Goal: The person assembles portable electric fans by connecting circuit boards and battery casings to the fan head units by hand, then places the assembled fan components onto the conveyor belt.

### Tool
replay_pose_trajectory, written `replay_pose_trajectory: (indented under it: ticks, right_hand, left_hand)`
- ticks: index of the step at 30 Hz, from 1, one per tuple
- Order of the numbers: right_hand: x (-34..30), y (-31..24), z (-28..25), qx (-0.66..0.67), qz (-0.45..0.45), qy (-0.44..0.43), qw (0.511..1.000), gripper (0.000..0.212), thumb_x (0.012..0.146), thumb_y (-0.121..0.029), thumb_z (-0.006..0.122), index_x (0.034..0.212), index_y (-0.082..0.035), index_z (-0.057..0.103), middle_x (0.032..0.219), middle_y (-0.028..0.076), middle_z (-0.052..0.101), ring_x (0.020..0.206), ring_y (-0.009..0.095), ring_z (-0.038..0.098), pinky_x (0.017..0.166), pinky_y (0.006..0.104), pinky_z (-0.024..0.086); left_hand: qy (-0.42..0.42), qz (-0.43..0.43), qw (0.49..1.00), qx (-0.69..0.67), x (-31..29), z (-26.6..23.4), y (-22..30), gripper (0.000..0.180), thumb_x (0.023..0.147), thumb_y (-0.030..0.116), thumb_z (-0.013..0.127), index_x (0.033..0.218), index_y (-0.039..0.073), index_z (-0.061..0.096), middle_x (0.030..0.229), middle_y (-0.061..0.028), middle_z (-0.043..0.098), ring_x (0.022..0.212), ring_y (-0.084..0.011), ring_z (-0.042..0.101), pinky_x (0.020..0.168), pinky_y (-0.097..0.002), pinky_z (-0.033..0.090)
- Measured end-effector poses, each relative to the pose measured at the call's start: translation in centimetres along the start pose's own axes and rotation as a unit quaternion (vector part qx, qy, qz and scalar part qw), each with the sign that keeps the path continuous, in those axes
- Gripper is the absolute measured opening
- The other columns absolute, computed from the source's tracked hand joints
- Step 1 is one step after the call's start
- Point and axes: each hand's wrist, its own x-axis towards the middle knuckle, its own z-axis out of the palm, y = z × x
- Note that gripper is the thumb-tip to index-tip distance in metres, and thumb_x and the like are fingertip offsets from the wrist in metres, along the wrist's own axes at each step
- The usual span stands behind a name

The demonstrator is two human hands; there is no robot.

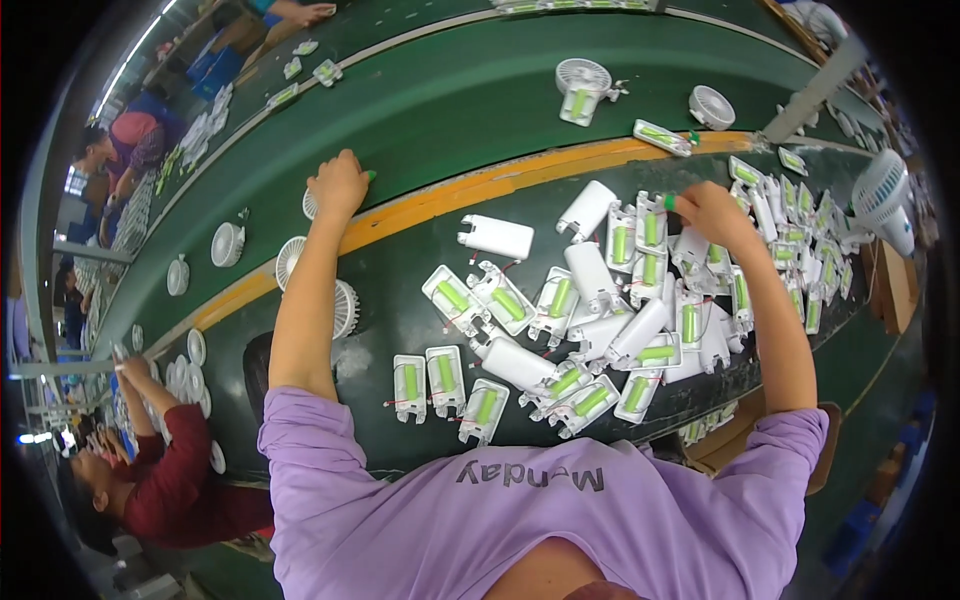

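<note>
My left hand point(340, 186) reaches over the yellow ledge, its fingers curled and a green cover on one fingertip. A white round fan head point(309, 204) shows beside it, partly hidden; whether the fingers hold it I cannot tell. Another fan head point(290, 262) and a third point(345, 308) lie by my left forearm. My right hand point(716, 214) is closed, a green-covered fingertip at the edge of an open white battery housing point(652, 222) with a green cell. Around it lie many similar housings, some open, some showing a plain white back point(498, 236).
A green conveyor belt point(450, 110) runs beyond the yellow ledge point(520, 176), carrying a fan head with housing point(580, 90). Dense housings fill the right side near a white handheld fan point(885, 200). A co-worker in a red sleeve point(175, 460) works at the left.
</note>
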Motion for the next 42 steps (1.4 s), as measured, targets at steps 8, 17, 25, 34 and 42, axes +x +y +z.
replay_pose_trajectory:
  ticks: [8, 17, 25, 34, 42]
  right_hand:
    - [1.6, -1.6, 4.2, 0.183, -0.088, 0.149, 0.968, 0.026, 0.074, -0.013, 0.058, 0.096, -0.001, 0.064, 0.084, 0.017, 0.065, 0.08, 0.03, 0.063, 0.073, 0.0356, 0.048]
    - [2.3, -5.9, 5.3, 0.521, -0.095, 0.1, 0.842, 0.027, 0.079, -0.006, 0.06, 0.105, 0.002, 0.058, 0.092, 0.006, 0.063, 0.082, 0.01, 0.057, 0.075, 0.0246, 0.045]
    - [-3.2, -10.4, 2.5, 0.596, -0.143, 0.023, 0.789, 0.023, 0.083, -0.006, 0.058, 0.104, 0.0, 0.058, 0.089, 0.003, 0.062, 0.08, 0.009, 0.057, 0.074, 0.0228, 0.045]
    - [-9.1, -11.7, 1.5, 0.43, -0.268, 0.084, 0.858, 0.014, 0.087, -0.008, 0.052, 0.097, 0.0, 0.058, 0.074, -0.005, 0.05, 0.063, 0.002, 0.042, 0.054, 0.0178, 0.034]
    - [-10.4, -12.3, 0.7, 0.362, -0.293, 0.114, 0.877, 0.015, 0.08, -0.01, 0.059, 0.089, 0.002, 0.059, 0.078, 0.008, 0.055, 0.068, 0.014, 0.053, 0.061, 0.0271, 0.042]
  left_hand:
    - [-0.045, 0.074, 0.95, -0.301, -1.8, -1.1, 2.1, 0.025, 0.072, 0.004, 0.058, 0.097, -0.001, 0.056, 0.074, -0.0082, 0.062, 0.064, -0.0166, 0.058, 0.06, -0.0268, 0.046]
    - [-0.121, 0.095, 0.882, -0.445, -6.7, -6.6, 7.5, 0.031, 0.076, 0.001, 0.059, 0.107, -0.002, 0.058, 0.082, -0.0023, 0.059, 0.072, -0.0068, 0.052, 0.063, -0.02, 0.042]
    - [-0.199, 0.062, 0.754, -0.623, -10.7, -9.7, 11.8, 0.03, 0.079, 0.002, 0.063, 0.108, -0.001, 0.06, 0.09, -0.0054, 0.063, 0.078, -0.0076, 0.057, 0.069, -0.0192, 0.045]
    - [-0.246, 0.104, 0.636, -0.724, -15.2, -11.2, 15.6, 0.025, 0.082, 0.006, 0.063, 0.104, -0.004, 0.056, 0.088, -0.01, 0.063, 0.073, -0.0163, 0.064, 0.064, -0.0233, 0.053]
    - [-0.201, 0.19, 0.683, -0.676, -17.6, -11.8, 16.1, 0.015, 0.084, 0.004, 0.058, 0.097, -0.002, 0.057, 0.084, -0.0049, 0.062, 0.071, -0.0092, 0.061, 0.063, -0.0224, 0.05]
